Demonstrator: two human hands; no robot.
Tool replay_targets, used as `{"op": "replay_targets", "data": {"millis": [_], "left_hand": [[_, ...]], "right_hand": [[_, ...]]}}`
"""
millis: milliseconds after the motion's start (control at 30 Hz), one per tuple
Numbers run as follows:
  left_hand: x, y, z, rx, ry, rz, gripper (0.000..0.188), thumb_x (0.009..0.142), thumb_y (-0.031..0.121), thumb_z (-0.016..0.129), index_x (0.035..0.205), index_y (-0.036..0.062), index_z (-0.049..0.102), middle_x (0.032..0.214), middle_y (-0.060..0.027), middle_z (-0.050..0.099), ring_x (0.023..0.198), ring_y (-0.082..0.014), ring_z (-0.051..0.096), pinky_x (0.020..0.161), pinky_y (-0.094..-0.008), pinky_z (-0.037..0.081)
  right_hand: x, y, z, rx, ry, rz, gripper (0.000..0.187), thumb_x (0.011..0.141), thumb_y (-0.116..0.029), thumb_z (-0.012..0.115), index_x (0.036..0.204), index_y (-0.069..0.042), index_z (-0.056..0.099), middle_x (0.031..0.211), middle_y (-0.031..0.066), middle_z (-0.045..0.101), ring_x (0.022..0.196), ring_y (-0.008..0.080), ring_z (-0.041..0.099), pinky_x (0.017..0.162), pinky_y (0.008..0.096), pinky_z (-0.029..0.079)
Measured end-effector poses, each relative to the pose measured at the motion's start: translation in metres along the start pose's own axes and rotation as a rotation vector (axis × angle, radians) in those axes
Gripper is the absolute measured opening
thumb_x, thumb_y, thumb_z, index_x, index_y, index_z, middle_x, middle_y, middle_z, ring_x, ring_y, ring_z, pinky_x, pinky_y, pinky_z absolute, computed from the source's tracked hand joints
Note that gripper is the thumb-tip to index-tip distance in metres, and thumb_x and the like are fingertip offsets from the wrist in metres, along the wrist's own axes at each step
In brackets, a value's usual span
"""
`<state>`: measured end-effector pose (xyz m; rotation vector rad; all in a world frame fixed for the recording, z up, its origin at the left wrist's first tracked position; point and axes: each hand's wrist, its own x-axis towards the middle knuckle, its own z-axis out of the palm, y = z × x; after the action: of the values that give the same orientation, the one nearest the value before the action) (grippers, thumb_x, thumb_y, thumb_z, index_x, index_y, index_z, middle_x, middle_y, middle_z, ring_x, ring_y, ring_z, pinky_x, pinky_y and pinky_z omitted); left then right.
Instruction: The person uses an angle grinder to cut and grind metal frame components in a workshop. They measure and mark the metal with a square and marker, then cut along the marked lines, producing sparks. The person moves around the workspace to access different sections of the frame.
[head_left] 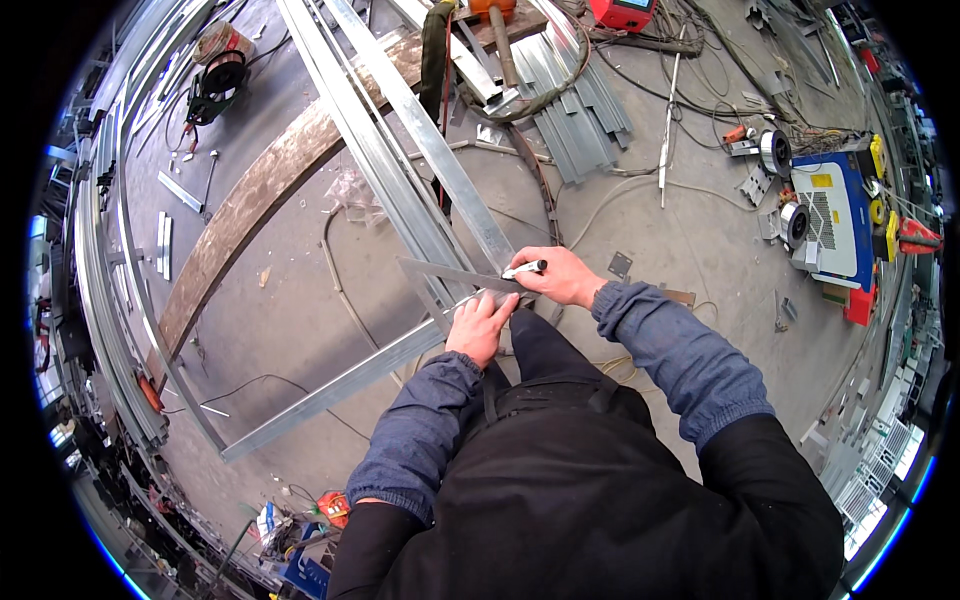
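My right hand (558,276) is closed round a white marker with a black end (527,269), its tip down at the edge of a flat metal square (450,272). The square lies across the end of long silvery steel channels (400,185). My left hand (477,328) holds the square down against the steel, fingertips pressed close to the marker. What lies beneath the left palm is hidden. Another channel (330,385) runs off to the lower left from under the work.
A curved rusty beam (260,185) supports the channels. Corrugated metal pieces (572,110) lie ahead. At right stands a blue and white machine (832,215) near wire spools (775,152). Cables (340,280) snake over the floor. A wire reel (222,75) sits far left.
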<state>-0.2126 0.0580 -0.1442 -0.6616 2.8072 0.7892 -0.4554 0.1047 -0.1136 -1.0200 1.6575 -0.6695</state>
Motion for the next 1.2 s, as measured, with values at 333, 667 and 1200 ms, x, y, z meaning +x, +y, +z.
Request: {"op": "replay_targets", "data": {"millis": [333, 667, 1200], "left_hand": [[0.000, 0.000, 0.001, -0.009, 0.075, 0.033, 0.070, 0.084, 0.008, 0.062, 0.153, 0.0198, 0.054, 0.108, -0.0098, 0.055, 0.104, -0.0319, 0.056, 0.093, -0.0447, 0.047], [-0.001, -0.001, 0.001, -0.014, 0.030, 0.010, 0.068, 0.087, 0.009, 0.061, 0.153, 0.0216, 0.053, 0.115, -0.0106, 0.057, 0.107, -0.0317, 0.056, 0.094, -0.0454, 0.047], [-0.001, 0.001, 0.001, -0.029, 0.086, 0.025, 0.069, 0.084, 0.009, 0.063, 0.152, 0.0196, 0.055, 0.106, -0.0097, 0.055, 0.104, -0.0315, 0.056, 0.092, -0.0453, 0.047]], "right_hand": [[0.004, 0.000, 0.003, -0.034, -0.007, -0.048, 0.033, 0.091, -0.033, 0.067, 0.112, -0.009, 0.074, 0.095, 0.0185, 0.075, 0.088, 0.0356, 0.072, 0.080, 0.0420, 0.056], [0.008, 0.002, 0.006, -0.022, -0.004, -0.044, 0.033, 0.089, -0.033, 0.067, 0.112, -0.009, 0.074, 0.094, 0.0198, 0.075, 0.087, 0.0367, 0.072, 0.080, 0.0426, 0.056], [0.011, -0.006, -0.004, -0.012, -0.111, 0.048, 0.031, 0.089, -0.031, 0.066, 0.110, -0.010, 0.074, 0.094, 0.0189, 0.074, 0.086, 0.0348, 0.071, 0.080, 0.0424, 0.055]]}}
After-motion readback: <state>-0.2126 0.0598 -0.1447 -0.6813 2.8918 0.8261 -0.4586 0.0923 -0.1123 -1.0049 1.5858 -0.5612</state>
